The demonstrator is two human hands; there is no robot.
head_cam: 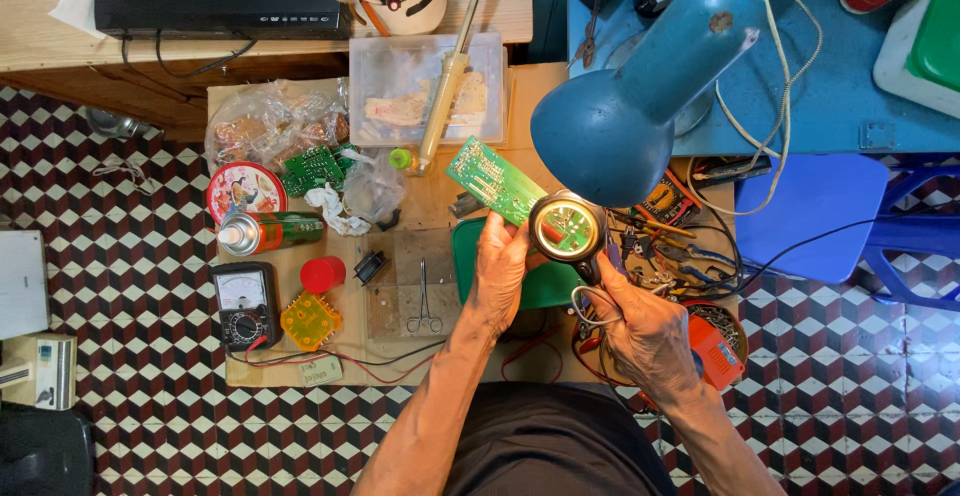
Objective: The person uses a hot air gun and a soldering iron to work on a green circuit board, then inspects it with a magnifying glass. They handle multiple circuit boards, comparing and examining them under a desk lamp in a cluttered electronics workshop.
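Green board is pinched at its lower edge by the left hand above the bench, magnifier is gripped by the right hand over it; board could be dropped, hold being thin.

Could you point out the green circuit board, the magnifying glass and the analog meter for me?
green circuit board (490, 178): head view, middle of its face.
magnifying glass (565, 228): head view, centre of the lens.
analog meter (245, 303): head view, middle of its body.
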